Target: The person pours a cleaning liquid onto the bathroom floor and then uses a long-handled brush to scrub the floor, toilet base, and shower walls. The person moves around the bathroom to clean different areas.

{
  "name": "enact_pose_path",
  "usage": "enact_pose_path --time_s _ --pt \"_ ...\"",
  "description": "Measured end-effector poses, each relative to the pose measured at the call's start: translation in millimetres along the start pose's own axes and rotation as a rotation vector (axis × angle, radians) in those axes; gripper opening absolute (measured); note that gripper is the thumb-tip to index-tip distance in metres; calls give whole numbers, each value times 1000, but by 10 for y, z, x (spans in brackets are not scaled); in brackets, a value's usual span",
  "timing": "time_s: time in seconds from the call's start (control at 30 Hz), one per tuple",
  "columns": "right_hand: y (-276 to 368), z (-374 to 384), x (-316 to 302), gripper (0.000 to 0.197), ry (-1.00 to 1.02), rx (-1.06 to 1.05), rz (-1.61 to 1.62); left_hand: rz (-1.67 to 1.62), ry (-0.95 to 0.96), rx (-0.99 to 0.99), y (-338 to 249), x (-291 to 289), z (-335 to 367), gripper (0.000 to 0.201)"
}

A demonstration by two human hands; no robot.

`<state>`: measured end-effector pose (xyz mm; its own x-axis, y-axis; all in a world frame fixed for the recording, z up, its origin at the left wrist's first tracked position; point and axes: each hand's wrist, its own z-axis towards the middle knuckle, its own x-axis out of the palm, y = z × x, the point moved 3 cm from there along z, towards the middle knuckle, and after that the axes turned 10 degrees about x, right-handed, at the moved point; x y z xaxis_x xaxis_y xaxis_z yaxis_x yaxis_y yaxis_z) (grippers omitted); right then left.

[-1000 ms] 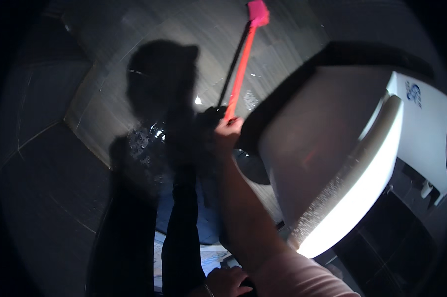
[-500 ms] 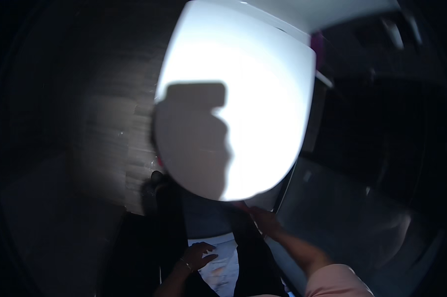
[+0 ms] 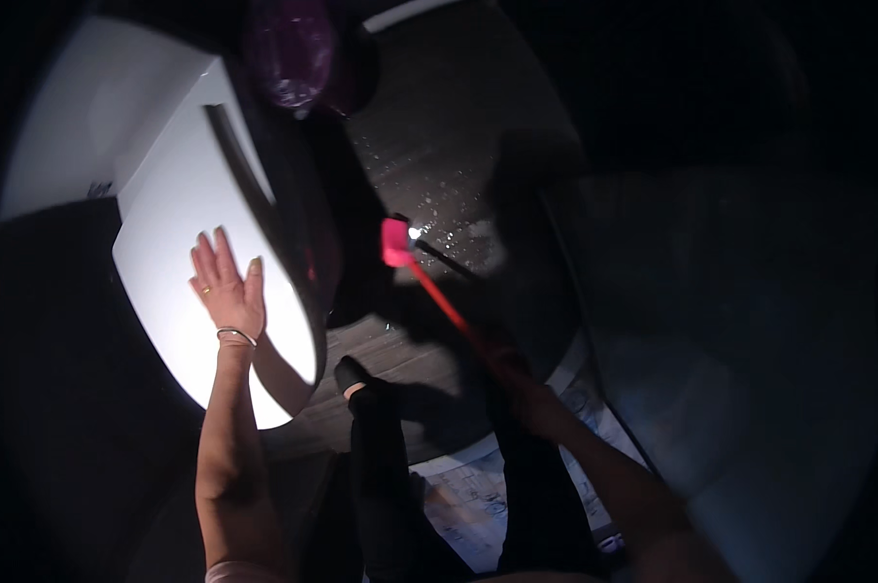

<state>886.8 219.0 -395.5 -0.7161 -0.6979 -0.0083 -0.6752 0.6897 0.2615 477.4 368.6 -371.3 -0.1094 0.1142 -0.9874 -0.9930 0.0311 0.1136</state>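
A white toilet lid [image 3: 182, 291] is brightly lit at the left. My left hand [image 3: 230, 287] lies on it with the palm down, fingers stretched and thumb apart. My right hand [image 3: 524, 389], dim in shadow, is closed round the lower end of a long red handle. That handle belongs to a cleaning tool with a bright pink, blocky head [image 3: 396, 241], held over the dark floor right of the toilet. Whether the head is a brush or a sponge I cannot tell, nor whether it touches the floor.
Wet spots glisten on the dark plank-patterned floor [image 3: 439, 209] beside the tool's head. Something purple and glossy [image 3: 293, 58] stands at the far side. A grey glass-like panel [image 3: 721, 369] fills the right. A patterned mat [image 3: 463, 505] lies under my legs.
My view has swung right, so the toilet now sits at the left. My left hand has come up onto the lid. The pink-headed tool has come out into view in my right hand.
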Motion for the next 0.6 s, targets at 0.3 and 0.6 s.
enact_pose_path --time_s 0.3,0.6 --pt "-19 1267 762 48 -177 -486 10 -278 -51 48 -211 195 56 56" --pt "517 2264 450 51 -24 -452 75 -300 88 110 -146 245 56 59"
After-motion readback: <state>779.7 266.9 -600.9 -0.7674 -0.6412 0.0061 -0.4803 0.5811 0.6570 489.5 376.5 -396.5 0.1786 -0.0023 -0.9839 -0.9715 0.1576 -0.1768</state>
